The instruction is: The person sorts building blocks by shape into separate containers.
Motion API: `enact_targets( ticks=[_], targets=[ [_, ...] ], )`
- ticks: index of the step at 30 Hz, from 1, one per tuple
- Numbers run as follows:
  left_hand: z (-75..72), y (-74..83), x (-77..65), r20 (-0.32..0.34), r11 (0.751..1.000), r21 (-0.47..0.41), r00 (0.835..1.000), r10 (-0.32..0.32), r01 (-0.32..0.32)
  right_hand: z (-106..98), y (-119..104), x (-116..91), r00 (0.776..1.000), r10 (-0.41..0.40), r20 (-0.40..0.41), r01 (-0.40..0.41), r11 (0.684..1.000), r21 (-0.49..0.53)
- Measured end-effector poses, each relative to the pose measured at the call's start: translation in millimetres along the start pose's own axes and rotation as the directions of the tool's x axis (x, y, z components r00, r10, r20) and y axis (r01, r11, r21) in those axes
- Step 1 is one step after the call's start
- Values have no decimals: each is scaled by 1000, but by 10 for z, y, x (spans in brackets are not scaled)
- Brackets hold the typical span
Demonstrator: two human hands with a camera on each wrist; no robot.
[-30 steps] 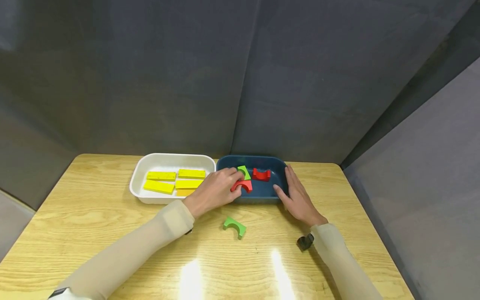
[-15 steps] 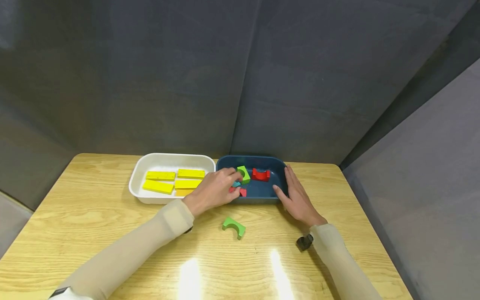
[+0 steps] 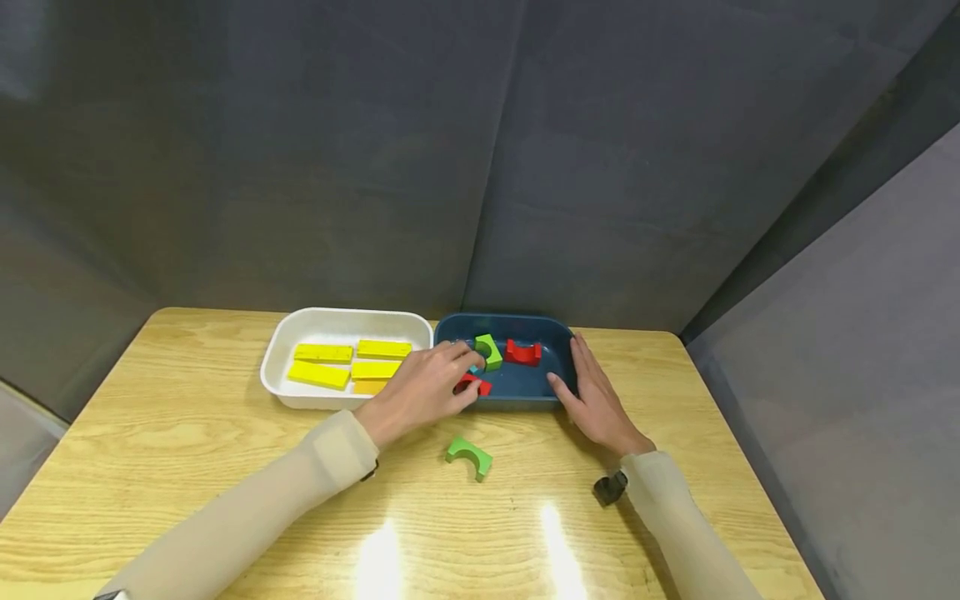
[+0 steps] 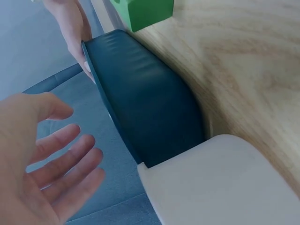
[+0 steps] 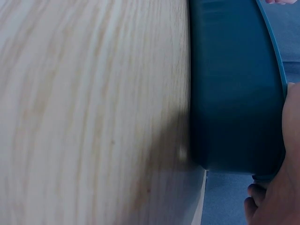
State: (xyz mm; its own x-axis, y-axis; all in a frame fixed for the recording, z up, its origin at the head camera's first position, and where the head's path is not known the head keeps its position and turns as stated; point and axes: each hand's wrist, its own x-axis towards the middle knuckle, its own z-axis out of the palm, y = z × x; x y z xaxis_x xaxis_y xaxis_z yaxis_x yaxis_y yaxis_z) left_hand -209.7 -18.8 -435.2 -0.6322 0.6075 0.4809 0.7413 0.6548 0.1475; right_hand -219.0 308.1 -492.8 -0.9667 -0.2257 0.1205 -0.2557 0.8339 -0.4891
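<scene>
My left hand (image 3: 423,382) is over the left end of a dark blue tray (image 3: 517,403). Its thumb and fingers stand apart with nothing between them, as the left wrist view also shows. Just below the fingertips lies a red arch block (image 3: 484,389) in the tray, partly hidden by the hand. A bit of a teal block (image 3: 474,369) shows beside a green arch block (image 3: 492,357). Further right lies another red arch block (image 3: 522,355). At the tray's right end my right hand (image 3: 597,408) holds the wall, thumb inside the rim and fingers along the outside.
A white tray (image 3: 272,350) with several yellow planks (image 3: 318,375) adjoins the blue one on the left. Another green arch block (image 3: 471,453) lies on the wooden table (image 3: 315,521) in front. Dark curtain panels (image 3: 360,167) rise behind the table.
My left hand has lowered the red arch block into the blue tray, let it go and drawn slightly back. The teal block has come into sight. My right hand has stayed put.
</scene>
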Motion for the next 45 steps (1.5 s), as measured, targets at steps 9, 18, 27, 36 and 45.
enact_targets(
  ticks=[9, 18, 27, 36, 45],
  targets=[
    [-94, 71, -133, -25, 999, -50, 1000, 15, -16, 16, 11, -2, 1000, 0, -7, 0, 1000, -9],
    [-167, 106, -275, -49, 997, -80, 999, 13, -17, 3, 7, -4, 1000, 7, -2, -7, 1000, -6],
    [-226, 136, -390, -84, 997, -75, 996, 3, -9, 15, 7, -22, 1000, 0, -9, 0, 1000, -3],
    [-312, 128, -511, -105, 996, -92, 994, -26, 16, 6, 13, 5, 1000, -3, -5, 3, 1000, -2],
    [-280, 146, -676, -65, 989, -140, 997, -48, 38, 2, 6, 2, 1000, -5, -2, 5, 1000, 6]
  ],
)
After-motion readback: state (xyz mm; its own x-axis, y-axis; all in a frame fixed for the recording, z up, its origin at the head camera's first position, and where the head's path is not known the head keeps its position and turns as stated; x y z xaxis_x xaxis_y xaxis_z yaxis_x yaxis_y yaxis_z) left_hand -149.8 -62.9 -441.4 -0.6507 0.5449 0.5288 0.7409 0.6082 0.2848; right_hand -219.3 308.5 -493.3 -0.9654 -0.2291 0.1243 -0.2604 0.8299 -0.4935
